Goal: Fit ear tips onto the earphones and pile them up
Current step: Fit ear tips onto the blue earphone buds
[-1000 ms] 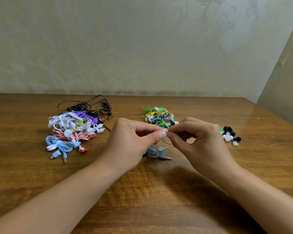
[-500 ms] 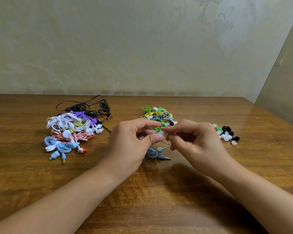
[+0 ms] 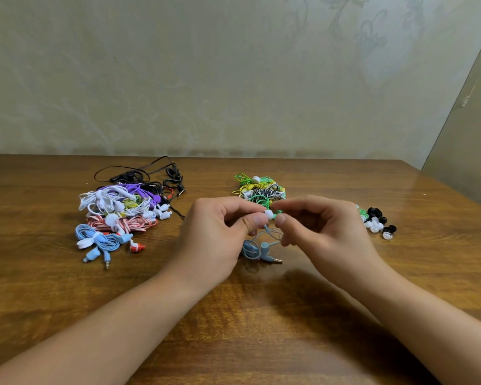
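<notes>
here a white ear tip (image 3: 267,213) is pinched between the fingers of the left hand (image 3: 220,240) and right hand (image 3: 322,232), raised above the worktop (image 3: 247,315) for seating; the blue earphone cable (image 3: 252,247) hangs just below it.

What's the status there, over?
Both hands, left and right, pinching white ear tip on blue-grey earphone. Spare tips at right. Nothing in the way.

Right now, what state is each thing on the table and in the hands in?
Left hand: pinches the blue earphone.
Right hand: pinches at the white ear tip.
White ear tip: between both hands' fingertips, raised.
Blue earphone: coiled, plug on the table.
Left pile: bundled, heaped.
Middle pile: bundled, heaped.
Loose ear tips: scattered, unfitted.
</notes>
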